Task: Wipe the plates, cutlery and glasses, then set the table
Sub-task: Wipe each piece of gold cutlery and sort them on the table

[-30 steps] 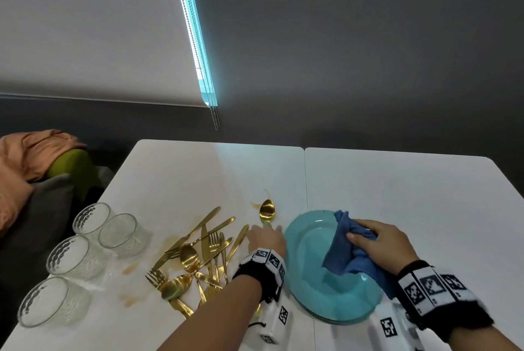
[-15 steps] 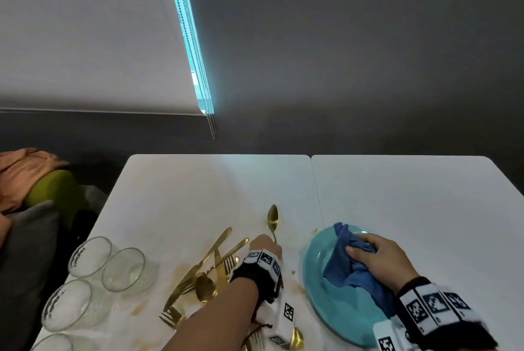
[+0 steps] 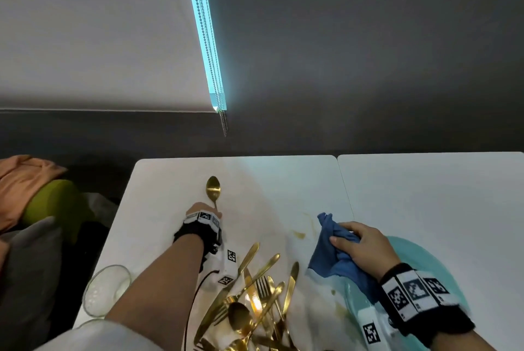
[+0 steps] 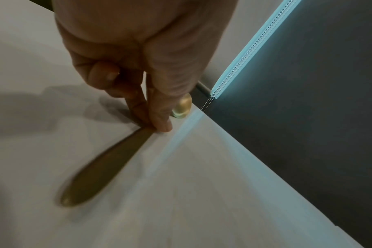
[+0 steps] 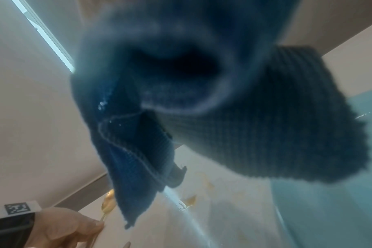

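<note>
The gold spoon (image 3: 213, 190) lies flat on the white bench (image 3: 170, 180), its bowl pointing to the far edge and its handle running back under the left hand (image 3: 202, 213). In the left wrist view that hand (image 4: 138, 67) pinches the thin neck of the spoon (image 4: 104, 167) between thumb and fingertips (image 4: 161, 124) pressed down on the bench, the other fingers curled.

Nearer than the spoon and a little to its right sits a loose heap of gold cutlery (image 3: 255, 302), knives, forks and spoons crossing one another. Right of the spoon, the right hand (image 3: 360, 248) grips a bunched blue cloth (image 3: 331, 251); the cloth hangs over the near left edge of a turquoise plate (image 3: 431, 265) that rests on the bench under the right wrist. Yellow-brown stains (image 3: 299, 234) mark the bench between the spoon and the cloth.

Nearer than the spoon and to its left, a clear glass (image 3: 106, 288) stands at the bench edge. Farther left, off the bench, lie an orange cloth (image 3: 25, 177) and a green cushion (image 3: 54, 203).
</note>
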The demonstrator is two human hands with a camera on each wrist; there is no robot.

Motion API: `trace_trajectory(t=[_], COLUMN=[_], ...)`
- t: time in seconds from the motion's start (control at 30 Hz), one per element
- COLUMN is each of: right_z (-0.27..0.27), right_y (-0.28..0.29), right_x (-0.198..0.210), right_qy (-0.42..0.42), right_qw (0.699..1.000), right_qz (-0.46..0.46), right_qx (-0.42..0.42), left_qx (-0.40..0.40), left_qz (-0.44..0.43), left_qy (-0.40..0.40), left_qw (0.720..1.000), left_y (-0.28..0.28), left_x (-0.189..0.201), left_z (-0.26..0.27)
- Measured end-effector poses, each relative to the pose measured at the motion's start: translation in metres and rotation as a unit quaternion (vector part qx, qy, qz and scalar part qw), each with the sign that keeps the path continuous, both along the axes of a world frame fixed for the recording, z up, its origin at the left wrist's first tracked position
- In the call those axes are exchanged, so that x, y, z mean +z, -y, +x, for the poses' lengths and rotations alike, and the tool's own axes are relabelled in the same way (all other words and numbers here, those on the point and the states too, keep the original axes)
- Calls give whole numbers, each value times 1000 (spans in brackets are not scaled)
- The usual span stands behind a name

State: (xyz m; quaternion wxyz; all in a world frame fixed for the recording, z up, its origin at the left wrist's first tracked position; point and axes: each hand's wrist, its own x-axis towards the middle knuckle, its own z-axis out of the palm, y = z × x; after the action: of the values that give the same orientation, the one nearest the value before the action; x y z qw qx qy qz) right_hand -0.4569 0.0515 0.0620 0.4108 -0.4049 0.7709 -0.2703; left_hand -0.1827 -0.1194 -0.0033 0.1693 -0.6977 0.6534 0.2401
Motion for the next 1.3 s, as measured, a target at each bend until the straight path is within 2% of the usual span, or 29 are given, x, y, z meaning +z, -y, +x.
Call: trace_trajectory(t=[0.07, 0.13, 0.27, 0.37, 0.43, 0.5, 0.57, 0.63, 0.7, 0.77, 0.87, 1.0, 1.07, 1.17, 1.3], right_z=[2, 3, 4, 4, 3, 1, -1, -2, -3, -6, -9, -10, -11, -15, -19], right_y=[3, 5, 5, 4, 3, 0, -5, -9, -16, -24, -38, -56, -65, -75, -87], right_x=[-3, -7, -8, -7, -7, -9, -10, -11, -8, -7, -7, -6, -6, -4, -2], right_qy=[-3, -9, -10, -2, -3, -7, -5, 1, 6, 8, 2, -5, -5, -7, -21], right_qw=[1000, 1000, 999, 999, 999, 999, 999, 999, 1000, 1000, 1000, 1000, 1000, 1000, 1000], right_qz=[2, 7, 14, 14, 14, 19, 22, 18, 13, 15, 15, 13, 15, 15, 12], right_qx=[-4, -10, -26, -36, -36, -39, -37, -35, -25, -13, 6, 16, 16, 9, -4], left_qx=[54, 87, 148, 156, 135, 89, -6, -118, -202, -251, -309, -378, -422, -516, -592], left_qz=[0, -6, -27, -82, -114, -97, -15, 60, 74, 79, 78, 20, -3, -50, -78], left_qy=[-23, -29, -90, -120, -153, -231, -267, -235, -180, -134, -110, -85, -64, -21, 5], left_qw=[998, 996, 984, 977, 972, 964, 964, 963, 960, 955, 942, 922, 904, 855, 802], left_y=[8, 13, 14, 3, -14, -41, -79, -111, -138, -157, -178, -191, -192, -193, -190], left_x=[-2, -5, -11, -10, -2, 6, 14, 13, 9, 3, -5, -10, -10, -7, 4], left_z=[2, 1, -5, -12, -24, -40, -58, -72, -78, -76, -66, -56, -55, -57, -63])
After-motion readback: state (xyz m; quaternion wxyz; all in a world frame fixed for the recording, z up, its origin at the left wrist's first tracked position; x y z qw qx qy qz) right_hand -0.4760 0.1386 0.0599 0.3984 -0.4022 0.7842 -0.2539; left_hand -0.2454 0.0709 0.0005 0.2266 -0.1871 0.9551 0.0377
